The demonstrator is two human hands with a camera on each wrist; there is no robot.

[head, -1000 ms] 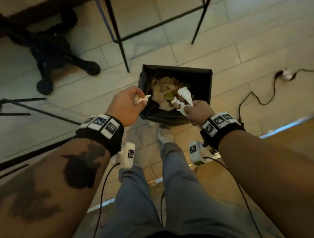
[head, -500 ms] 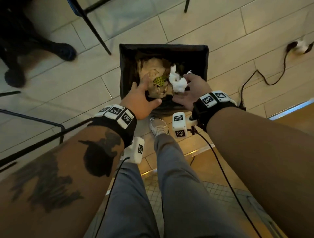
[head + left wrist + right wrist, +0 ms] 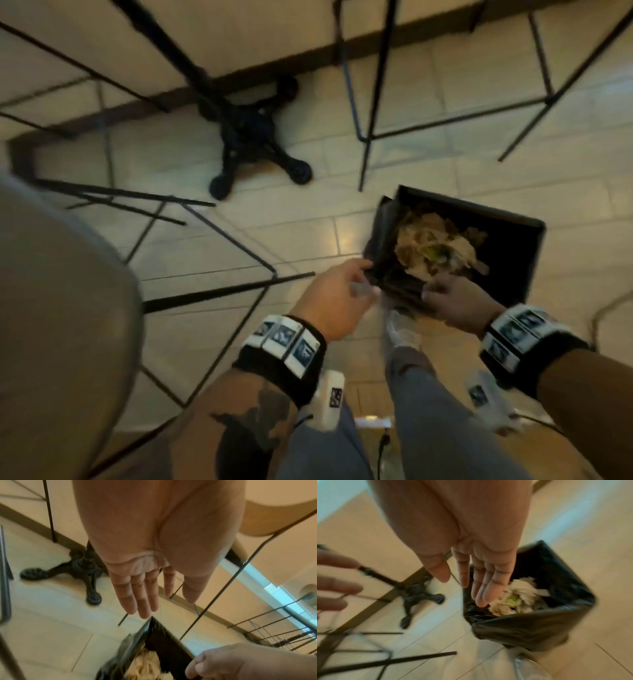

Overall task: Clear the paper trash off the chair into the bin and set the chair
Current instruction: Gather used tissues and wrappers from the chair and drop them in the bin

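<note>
A black-lined bin (image 3: 507, 263) stands on the tiled floor, with crumpled paper trash (image 3: 435, 246) lying inside it. My left hand (image 3: 342, 291) is at the bin's near left corner, empty, its fingers (image 3: 142, 599) straight. Over the bin's near rim my right hand (image 3: 445, 298) hovers, also empty, its fingers (image 3: 479, 588) stretched above the paper trash (image 3: 520, 596) and liner (image 3: 530, 628). The chair's pale seat (image 3: 61, 325) fills the left edge of the head view, on black wire legs (image 3: 219, 291). I see no paper on the part of the seat that shows.
A black cast-iron table base (image 3: 253, 154) stands on the floor beyond the chair. More wire-frame legs (image 3: 370, 137) rise at the back right along the wall's dark skirting. My shoe (image 3: 400, 332) is just in front of the bin. A thin cable (image 3: 597, 318) lies at the right.
Both hands let go of the white paper, which now lies in the bin. The hands drew back to the near rim, and the head view swung left to show the chair.
</note>
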